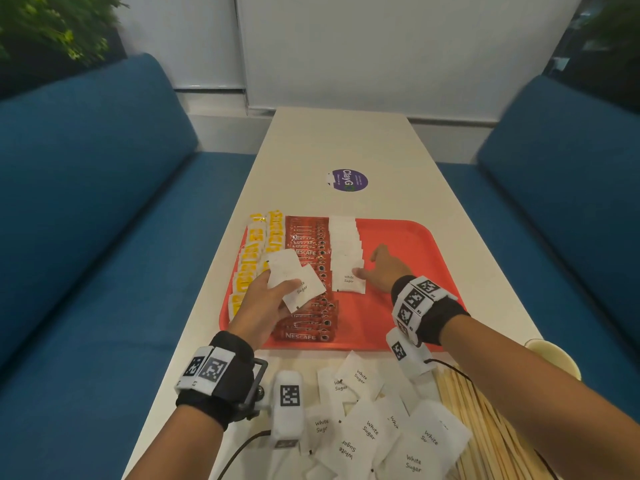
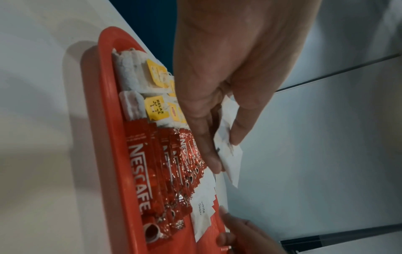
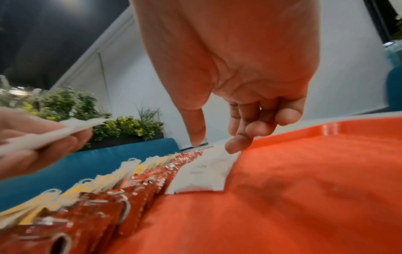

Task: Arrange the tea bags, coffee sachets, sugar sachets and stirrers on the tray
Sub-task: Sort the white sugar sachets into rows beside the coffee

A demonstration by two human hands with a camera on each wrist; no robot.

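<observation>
nearest the head camera: loose sugar sachets point(image 1: 367, 427) heaped on the white table point(image 1: 332, 147) at the near edge, printed "white sugar", overlapping one another. just right of the heap, wooden stirrers point(image 1: 485, 420) lying in a bundle, touching the heap's right side. pale cup rim point(image 1: 554, 355) at the right table edge, partly hidden by the right forearm.

beyond the heap: red tray point(image 1: 408, 237) on the table. on the tray, left to right: tea bags point(image 1: 256, 251) with yellow tags in a column along the left rim; red coffee sachets point(image 1: 311, 244) in an overlapping column just beside them; row of sugar sachets point(image 1: 346, 247) in an overlapping column just right of the coffee, reaching from the far rim to about mid-tray. right half of the tray floor bare.

left hand point(image 1: 263, 306) raised above the coffee column, thumb and fingers pinched on held sugar sachets point(image 1: 291, 277), at least two, fanned; exact count not clear. grip clamped, confirmed in the left wrist view point(image 2: 226, 154).

right hand point(image 1: 384, 268) low over the tray, at the right edge of the nearest sachet in the sugar row. fingers loosely bent, holding nothing; one fingertip point(image 3: 233, 146) at that row's right edge, contact likely but not certain. thumb apart from the fingers.

purple round sticker point(image 1: 348, 180) on the table beyond the tray. blue sofas point(image 1: 86, 202) on both sides.
</observation>
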